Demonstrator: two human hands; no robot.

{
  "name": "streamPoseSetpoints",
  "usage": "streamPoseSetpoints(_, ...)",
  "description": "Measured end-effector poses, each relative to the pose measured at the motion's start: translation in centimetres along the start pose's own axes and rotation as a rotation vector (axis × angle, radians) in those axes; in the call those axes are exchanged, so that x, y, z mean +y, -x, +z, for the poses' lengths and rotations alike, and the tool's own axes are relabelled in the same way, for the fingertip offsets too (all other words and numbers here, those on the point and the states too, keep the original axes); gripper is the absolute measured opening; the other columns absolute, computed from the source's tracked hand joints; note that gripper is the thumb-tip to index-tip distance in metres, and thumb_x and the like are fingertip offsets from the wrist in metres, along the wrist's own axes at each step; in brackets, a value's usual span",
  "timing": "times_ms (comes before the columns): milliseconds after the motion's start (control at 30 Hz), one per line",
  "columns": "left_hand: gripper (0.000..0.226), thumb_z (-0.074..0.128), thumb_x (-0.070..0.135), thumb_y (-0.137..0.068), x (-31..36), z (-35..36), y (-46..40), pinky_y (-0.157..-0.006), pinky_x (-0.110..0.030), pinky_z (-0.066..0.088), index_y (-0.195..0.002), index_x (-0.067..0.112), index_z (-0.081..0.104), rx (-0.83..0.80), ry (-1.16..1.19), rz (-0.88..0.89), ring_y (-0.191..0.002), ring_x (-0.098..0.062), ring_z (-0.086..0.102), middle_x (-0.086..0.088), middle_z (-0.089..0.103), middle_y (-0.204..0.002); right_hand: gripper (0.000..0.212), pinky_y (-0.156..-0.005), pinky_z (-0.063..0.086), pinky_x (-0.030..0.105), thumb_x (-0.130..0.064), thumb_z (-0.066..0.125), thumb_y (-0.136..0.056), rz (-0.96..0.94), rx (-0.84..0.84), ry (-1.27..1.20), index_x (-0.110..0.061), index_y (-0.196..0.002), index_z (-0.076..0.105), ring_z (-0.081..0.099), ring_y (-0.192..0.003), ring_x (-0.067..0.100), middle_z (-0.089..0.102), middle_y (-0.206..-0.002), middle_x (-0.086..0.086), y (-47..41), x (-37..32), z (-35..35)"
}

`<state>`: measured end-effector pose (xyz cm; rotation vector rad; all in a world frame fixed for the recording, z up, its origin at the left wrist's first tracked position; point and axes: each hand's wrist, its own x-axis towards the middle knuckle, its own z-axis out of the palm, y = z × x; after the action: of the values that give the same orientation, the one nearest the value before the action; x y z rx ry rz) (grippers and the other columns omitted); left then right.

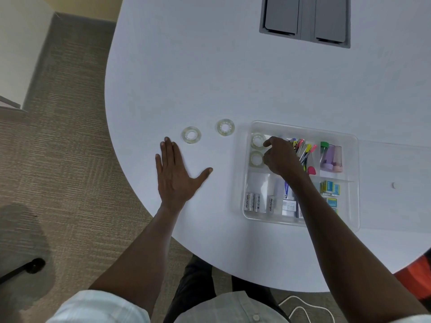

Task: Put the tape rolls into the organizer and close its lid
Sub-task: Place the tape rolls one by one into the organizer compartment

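Two clear tape rolls lie on the white table point(233, 78): one point(191, 135) just beyond my left hand's fingertips, the other point(225, 127) further right. The clear plastic organizer point(349, 220) stands open at the right. Its far-left compartment holds two more tape rolls, one at the back point(257, 140) and one in front of it point(256, 158). My right hand point(279, 157) reaches into that compartment, fingers curled beside the back roll; whether it grips the roll is unclear. My left hand point(173, 173) lies flat on the table with fingers spread, holding nothing. The clear lid point(396, 145) lies open to the right.
Other compartments hold batteries point(253, 201), coloured pens point(305, 150), small containers point(331, 157) and little boxes point(330, 188). A grey cable hatch point(305, 19) sits in the table at the back. The curved table edge runs close to my left hand, with carpet below.
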<state>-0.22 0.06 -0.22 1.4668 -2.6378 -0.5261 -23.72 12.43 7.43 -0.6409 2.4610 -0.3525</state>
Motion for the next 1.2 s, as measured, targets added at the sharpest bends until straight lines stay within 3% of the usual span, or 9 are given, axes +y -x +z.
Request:
streamPoseSetpoints(233,0.126,0.045,0.09,-0.078,-0.1,-0.1,0.0,-0.13,-0.046,0.009,-0.159,0.0,0.011,-0.015,0.001,-0.005,-0.159,-0.025,0.001,-0.016,0.005,-0.17,0.039,-0.08,0.045,0.028,0.005,0.052,-0.08,-0.04,0.099,0.027,-0.001,-0.117,0.062,0.063,-0.106,0.036,0.068,-0.112,0.022,0.1,-0.2,0.0)
streamPoseSetpoints(433,0.125,0.046,0.089,-0.078,0.0,-0.1,0.0,-0.13,-0.045,0.008,-0.159,0.0,0.012,-0.016,0.003,-0.005,-0.159,-0.026,0.001,-0.016,0.006,-0.17,0.022,-0.073,0.054,0.036,-0.003,0.053,-0.077,-0.245,0.377,-0.098,-0.003,-0.092,0.069,0.067,-0.083,0.032,0.074,-0.088,0.016,-0.2,-4.3,-1.1)
streamPoseSetpoints(633,0.12,0.045,0.086,-0.081,-0.1,0.1,0.0,-0.13,-0.046,0.01,-0.159,0.0,0.013,0.003,0.0,-0.003,-0.159,-0.025,0.002,-0.016,0.007,-0.17,0.015,-0.071,0.046,0.037,-0.005,0.057,-0.077,-0.558,0.297,0.096,-0.004,-0.09,0.063,0.06,-0.083,0.034,0.065,-0.085,0.014,-2.5,-7.0,1.8)
streamPoseSetpoints(833,0.117,0.047,0.083,-0.082,-0.2,0.2,-0.1,-0.13,-0.046,0.012,-0.159,0.0,0.015,0.018,0.01,-0.002,-0.159,-0.025,0.003,-0.016,0.007,-0.17,0.049,-0.066,0.055,0.042,-0.003,0.055,-0.082,-0.615,0.161,0.449,-0.006,-0.13,0.046,0.053,-0.094,0.036,0.053,-0.117,0.02,-3.4,-7.6,4.6)
streamPoseSetpoints(900,0.117,0.048,0.083,-0.082,-0.2,0.3,-0.1,-0.129,-0.046,0.012,-0.159,0.0,0.015,0.027,0.021,-0.001,-0.159,-0.025,0.004,-0.016,0.009,-0.17,0.05,-0.065,0.053,0.04,-0.003,0.053,-0.086,-0.616,0.126,0.503,-0.009,-0.135,0.043,0.053,-0.098,0.037,0.049,-0.124,0.021,-3.7,-7.6,5.2)
streamPoseSetpoints(1100,0.116,0.049,0.081,-0.082,-0.3,0.5,-0.1,-0.129,-0.047,0.014,-0.158,0.0,0.017,0.043,0.018,0.007,-0.159,-0.026,0.006,-0.017,0.01,-0.169,0.039,-0.063,0.05,0.038,0.003,0.047,-0.089,-0.638,0.128,0.445,-0.009,-0.126,0.05,0.05,-0.097,0.036,0.049,-0.117,0.019,-3.7,-7.9,5.9)
streamPoseSetpoints(1200,0.116,0.049,0.081,-0.082,-0.3,0.5,-0.1,-0.129,-0.047,0.014,-0.158,-0.001,0.017,0.046,0.02,0.01,-0.159,-0.026,0.006,-0.017,0.01,-0.169,0.043,-0.068,0.054,0.044,0.001,0.049,-0.085,-0.677,0.175,0.314,-0.004,-0.127,0.05,0.052,-0.091,0.037,0.054,-0.111,0.021,-3.0,-8.1,5.2)
